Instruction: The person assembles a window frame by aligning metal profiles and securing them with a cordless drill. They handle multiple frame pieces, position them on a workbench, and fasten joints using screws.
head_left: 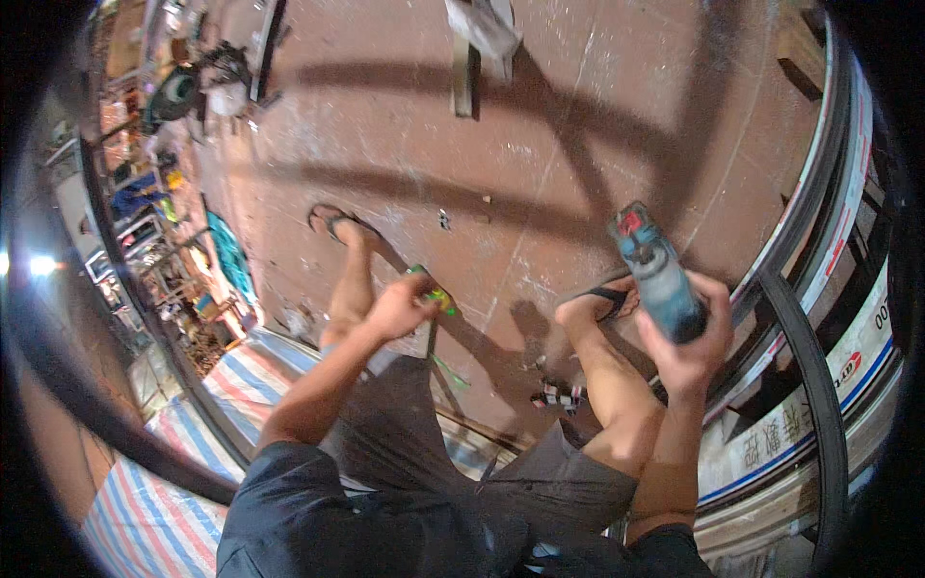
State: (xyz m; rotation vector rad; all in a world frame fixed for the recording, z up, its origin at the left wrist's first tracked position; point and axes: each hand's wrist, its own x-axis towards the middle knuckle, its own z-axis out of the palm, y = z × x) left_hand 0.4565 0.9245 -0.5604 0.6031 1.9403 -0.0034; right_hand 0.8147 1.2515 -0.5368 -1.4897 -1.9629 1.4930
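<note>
Raised above my right foot, my right hand (696, 337) is wrapped round the near end of a teal and grey elongated tool (658, 275). Its far end carries a red patch, its near end is dark, and its exact kind is not clear. My left hand (400, 310) hovers by my left knee, fingers closed on a small green and yellow thing (442, 301). Most of that thing is hidden by the fingers and smeared. A thin light-green strip (449, 372) shows below it, between my legs.
I sit over a reddish-brown floor (520, 154). Striped sheeting (173, 491) lies at left, near cluttered shelves (145, 231). A metal bar with a pale plastic bag (482, 29) lies ahead. Long framed profiles (819, 231) curve along the right. A small black-and-white item (561, 396) lies between my legs.
</note>
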